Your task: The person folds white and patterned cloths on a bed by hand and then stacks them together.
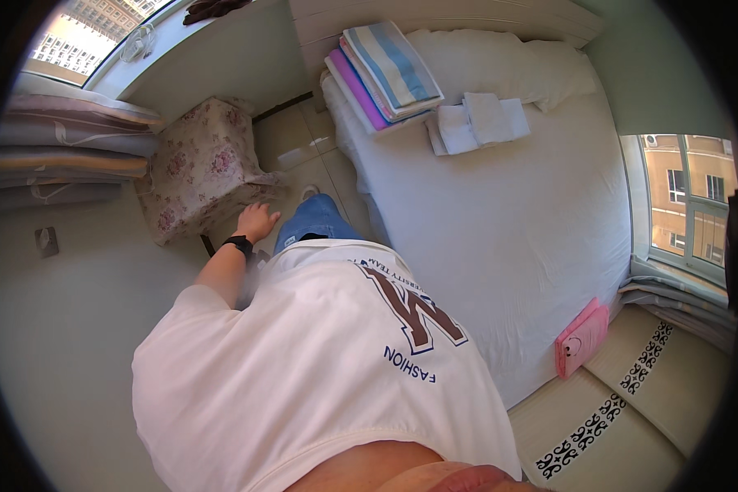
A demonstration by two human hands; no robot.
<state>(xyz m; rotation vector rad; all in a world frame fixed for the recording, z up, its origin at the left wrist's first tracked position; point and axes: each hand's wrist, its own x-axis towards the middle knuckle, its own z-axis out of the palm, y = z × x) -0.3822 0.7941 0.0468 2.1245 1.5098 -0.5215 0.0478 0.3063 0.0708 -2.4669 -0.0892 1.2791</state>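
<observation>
My left hand (259, 221), with a black watch (239, 245) on its wrist, hangs beside my hip, fingers loosely spread, and nothing shows in it. It is nearest to a box-shaped piece covered with a floral cloth (200, 163); whether they touch is not clear. My right hand is out of view. Before me and to the right stands a bed with a white sheet (467, 227). A stack of folded bedding (393, 74), striped on top and purple lower down, rests near its head. Beside the stack lie folded white cloths (476, 126).
White pillows (498, 61) lie against the headboard (455, 15). A pink folded item (581, 338) sits at the bed's foot corner. Panels with black scrollwork (621, 393) stand at lower right. Curtains (67, 147) hang at left. Floor tiles (301, 138) run between bed and floral cover.
</observation>
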